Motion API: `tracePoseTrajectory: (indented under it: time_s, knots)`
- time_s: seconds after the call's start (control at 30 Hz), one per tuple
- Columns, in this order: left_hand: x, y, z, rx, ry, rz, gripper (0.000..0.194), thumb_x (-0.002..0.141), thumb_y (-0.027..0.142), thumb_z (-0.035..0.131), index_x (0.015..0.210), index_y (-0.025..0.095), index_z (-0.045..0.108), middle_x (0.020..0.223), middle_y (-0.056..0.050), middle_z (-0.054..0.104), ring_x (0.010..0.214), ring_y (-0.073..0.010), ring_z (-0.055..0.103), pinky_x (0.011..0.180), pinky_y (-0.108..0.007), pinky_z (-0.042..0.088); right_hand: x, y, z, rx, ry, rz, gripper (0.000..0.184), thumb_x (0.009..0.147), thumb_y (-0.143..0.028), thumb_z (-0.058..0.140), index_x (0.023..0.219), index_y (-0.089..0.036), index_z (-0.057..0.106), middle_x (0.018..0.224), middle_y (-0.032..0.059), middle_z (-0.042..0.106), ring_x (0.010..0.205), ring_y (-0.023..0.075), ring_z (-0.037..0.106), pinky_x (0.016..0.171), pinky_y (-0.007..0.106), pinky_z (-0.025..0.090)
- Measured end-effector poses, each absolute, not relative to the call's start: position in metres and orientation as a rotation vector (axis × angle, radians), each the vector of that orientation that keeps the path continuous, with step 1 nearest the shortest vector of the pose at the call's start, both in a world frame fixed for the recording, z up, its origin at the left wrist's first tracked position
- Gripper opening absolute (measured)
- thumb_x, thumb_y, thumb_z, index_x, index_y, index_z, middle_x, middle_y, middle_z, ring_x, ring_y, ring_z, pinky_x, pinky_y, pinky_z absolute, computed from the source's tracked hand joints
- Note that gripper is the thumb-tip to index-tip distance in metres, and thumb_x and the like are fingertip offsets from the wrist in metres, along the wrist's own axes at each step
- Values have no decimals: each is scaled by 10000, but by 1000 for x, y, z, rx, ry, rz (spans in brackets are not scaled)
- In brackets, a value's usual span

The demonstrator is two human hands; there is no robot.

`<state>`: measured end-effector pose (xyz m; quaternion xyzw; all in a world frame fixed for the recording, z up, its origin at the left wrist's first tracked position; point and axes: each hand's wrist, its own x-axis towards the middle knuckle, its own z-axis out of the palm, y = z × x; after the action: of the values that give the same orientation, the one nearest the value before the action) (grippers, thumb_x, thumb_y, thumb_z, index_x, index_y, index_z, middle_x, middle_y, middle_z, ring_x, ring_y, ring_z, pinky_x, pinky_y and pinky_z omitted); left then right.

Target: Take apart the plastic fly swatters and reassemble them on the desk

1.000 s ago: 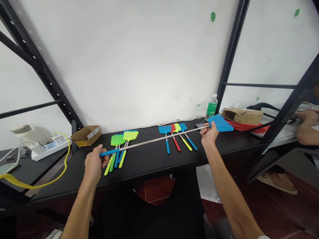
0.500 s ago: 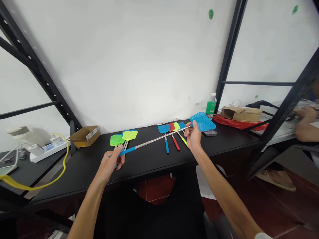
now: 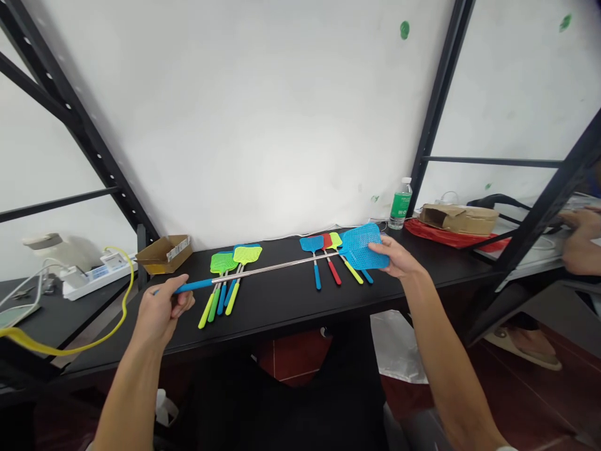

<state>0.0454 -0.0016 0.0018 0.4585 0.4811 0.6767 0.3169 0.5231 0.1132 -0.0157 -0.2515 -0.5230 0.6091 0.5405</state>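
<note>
A blue fly swatter [image 3: 361,246] with a long metal shaft is stretched between my hands above the black table [image 3: 277,300]. My left hand [image 3: 164,305] is closed round its blue handle. At the other end, my right hand [image 3: 398,255] grips the edge of the mesh head, thumb in front. Below the shaft on the left lie several swatters, among them a yellow one [image 3: 247,254] and a green one [image 3: 222,262], handles toward me. Another group lies on the right: a blue swatter [image 3: 312,244], a red one [image 3: 333,270], a yellow-green one and a partly hidden blue one.
An open cardboard box [image 3: 164,254] and a white power strip [image 3: 98,275] with a yellow cable [image 3: 126,294] stand left. A bottle [image 3: 400,205] is at the back right, near a brown box [image 3: 457,219] on red plastic. Another person's arm [image 3: 582,241] shows far right.
My left hand has moved left and toward me with the handle, uncovering the left swatters' handles. My right hand has shifted from the shaft to the mesh head's outer edge.
</note>
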Motion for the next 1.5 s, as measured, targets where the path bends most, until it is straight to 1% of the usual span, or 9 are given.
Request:
tracePoseTrajectory:
  time_s: [0.17, 0.4, 0.6, 0.83, 0.97, 1.1, 1.27, 1.4, 1.5]
  knots:
    - [51, -1, -3, 1191, 1237, 1682, 527, 856, 319, 641, 398, 178, 422, 340, 35, 263, 351, -73, 271, 432, -258, 270, 517, 109, -19, -642, -1428, 1506, 321, 753, -370, 797, 908, -140, 634, 641, 60, 699, 437, 186, 651, 257, 181, 381]
    - [66, 3, -5, 1201, 1154, 1619, 532, 885, 327, 600, 409, 178, 415, 332, 39, 252, 352, -74, 262, 441, -260, 268, 514, 106, -13, -667, -1407, 1466, 330, 756, -375, 793, 926, -140, 635, 610, 47, 689, 435, 178, 654, 301, 184, 433]
    - [83, 4, -7, 1282, 1146, 1568, 516, 897, 321, 567, 422, 177, 426, 352, 34, 268, 359, -77, 270, 427, -256, 234, 475, 108, -21, -724, -1542, 1473, 391, 785, -403, 776, 1018, -117, 647, 762, 103, 746, 549, 202, 713, 383, 195, 488]
    - [67, -1, -3, 1291, 1192, 1555, 528, 911, 368, 569, 434, 177, 450, 368, 41, 250, 383, -84, 277, 449, -255, 268, 472, 103, -19, -618, -1573, 1585, 389, 808, -414, 755, 1024, -102, 671, 707, 97, 728, 528, 199, 694, 396, 220, 494]
    - [66, 0, -4, 1325, 1268, 1474, 509, 893, 379, 598, 442, 178, 471, 382, 36, 268, 407, -92, 298, 454, -255, 276, 498, 100, -14, -516, -1578, 1617, 460, 776, -371, 793, 1155, -135, 678, 906, 109, 764, 687, 221, 739, 585, 295, 598]
    - [63, 1, -5, 1333, 1337, 1461, 473, 877, 339, 609, 449, 180, 489, 388, 32, 278, 422, -99, 310, 460, -256, 279, 508, 100, -10, -449, -1652, 1619, 454, 795, -324, 787, 1191, -124, 694, 1046, 130, 754, 896, 229, 739, 795, 326, 596]
    - [63, 0, -3, 1316, 1307, 1523, 466, 895, 325, 583, 462, 182, 488, 398, 32, 278, 427, -102, 305, 470, -261, 285, 501, 100, -13, -373, -1696, 1654, 505, 783, -365, 798, 1207, -120, 675, 1004, 128, 755, 855, 221, 742, 737, 302, 602]
    - [65, -1, -1, 1301, 1285, 1573, 479, 904, 347, 577, 467, 183, 472, 403, 34, 276, 431, -101, 295, 470, -259, 290, 497, 101, -16, -395, -1739, 1639, 426, 811, -420, 759, 1088, -105, 683, 808, 103, 750, 582, 176, 711, 454, 207, 532]
    - [65, -1, -1, 1323, 1290, 1564, 484, 905, 352, 581, 467, 184, 464, 403, 35, 277, 432, -101, 301, 468, -257, 294, 495, 100, -14, -467, -1825, 1655, 379, 840, -419, 720, 1008, -80, 690, 877, 150, 756, 493, 147, 673, 373, 182, 473]
